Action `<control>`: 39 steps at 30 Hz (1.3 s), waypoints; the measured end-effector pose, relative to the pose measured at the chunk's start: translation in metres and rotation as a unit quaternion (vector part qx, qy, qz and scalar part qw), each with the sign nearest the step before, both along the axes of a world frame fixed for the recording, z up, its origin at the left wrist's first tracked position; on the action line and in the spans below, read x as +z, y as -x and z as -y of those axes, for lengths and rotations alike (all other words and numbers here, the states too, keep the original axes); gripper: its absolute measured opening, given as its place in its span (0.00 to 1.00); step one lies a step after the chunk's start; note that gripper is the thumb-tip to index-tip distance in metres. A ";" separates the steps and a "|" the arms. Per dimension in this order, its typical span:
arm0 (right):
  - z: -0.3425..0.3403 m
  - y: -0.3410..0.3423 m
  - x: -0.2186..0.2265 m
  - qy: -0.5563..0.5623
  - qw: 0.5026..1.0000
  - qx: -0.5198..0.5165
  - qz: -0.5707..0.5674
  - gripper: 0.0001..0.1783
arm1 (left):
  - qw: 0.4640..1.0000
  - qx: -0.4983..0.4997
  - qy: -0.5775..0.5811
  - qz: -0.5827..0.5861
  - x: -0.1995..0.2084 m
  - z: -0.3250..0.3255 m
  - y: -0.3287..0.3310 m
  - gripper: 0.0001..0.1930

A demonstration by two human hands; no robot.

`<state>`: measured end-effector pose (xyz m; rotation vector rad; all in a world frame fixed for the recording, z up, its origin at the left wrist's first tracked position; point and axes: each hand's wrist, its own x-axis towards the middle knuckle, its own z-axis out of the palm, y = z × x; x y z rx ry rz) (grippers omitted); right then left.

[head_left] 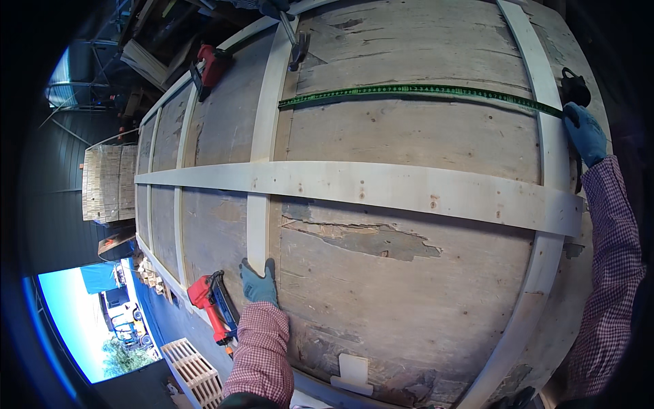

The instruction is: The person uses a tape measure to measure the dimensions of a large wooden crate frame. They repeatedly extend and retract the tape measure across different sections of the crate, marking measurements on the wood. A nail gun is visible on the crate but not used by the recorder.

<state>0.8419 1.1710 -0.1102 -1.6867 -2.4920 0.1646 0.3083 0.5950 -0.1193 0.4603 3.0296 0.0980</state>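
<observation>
Green tape (409, 89) lies across a big wooden board (409, 300)

The board has a wide, roomy stretch at 4 to 5 o'clock, and its curved edge is near the right hand (588, 135), between 2 and 3 o'clock. That hand's grip is narrow, pinching the tape's end. The tape runs at 1 o'clock. At 7 o'clock, the left hand (259, 285) has its grip spread wide, touching a pale wood strip (257, 228). I count one tape, one hammer (298, 53) near 12 o'clock, and two red tools (216, 63), at 11 and near 8 o'clock.
</observation>
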 end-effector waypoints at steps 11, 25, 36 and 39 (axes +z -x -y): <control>-0.009 -0.010 -0.016 -0.040 0.998 0.029 -0.037 0.15 | 0.998 -0.024 -0.002 -0.050 -0.012 0.012 0.003 0.44; 0.007 0.015 0.014 0.017 0.999 -0.001 0.051 0.13 | 0.997 -0.037 -0.011 -0.065 -0.017 0.012 0.000 0.40; 0.017 0.020 0.013 -0.027 1.000 -0.001 0.015 0.09 | 0.997 -0.028 -0.019 -0.076 -0.017 0.016 0.000 0.41; 0.017 0.020 0.014 -0.026 0.999 0.005 0.018 0.09 | 0.996 -0.034 -0.023 -0.081 -0.021 0.019 0.002 0.42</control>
